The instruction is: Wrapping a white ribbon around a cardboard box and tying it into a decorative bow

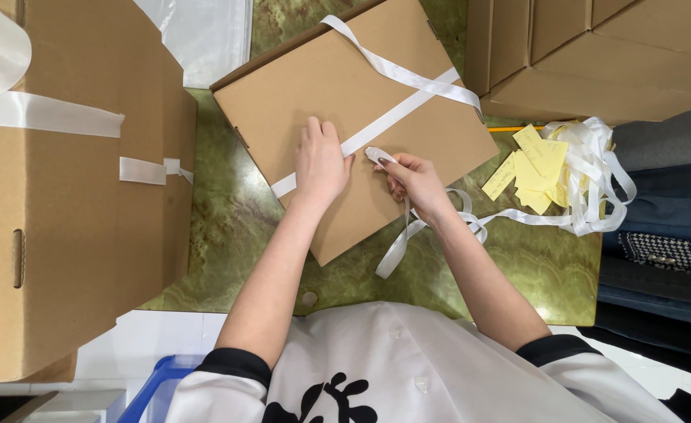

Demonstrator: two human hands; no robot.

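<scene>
On the green marbled table (228,211), the left hand (319,160) presses flat on a brown cardboard box (337,86) crossed by white ribbon (408,98), while the right hand (416,178) pinches a ribbon end just beside it, with yellow paper slips (537,164) near the table's right edge.

flat brown cardboard box (353,117): matt, smooth | white satin ribbon (396,113): glossy cloth | green marbled tabletop (228,219): polished stone look | pale yellow paper slips (537,164): matt
</scene>
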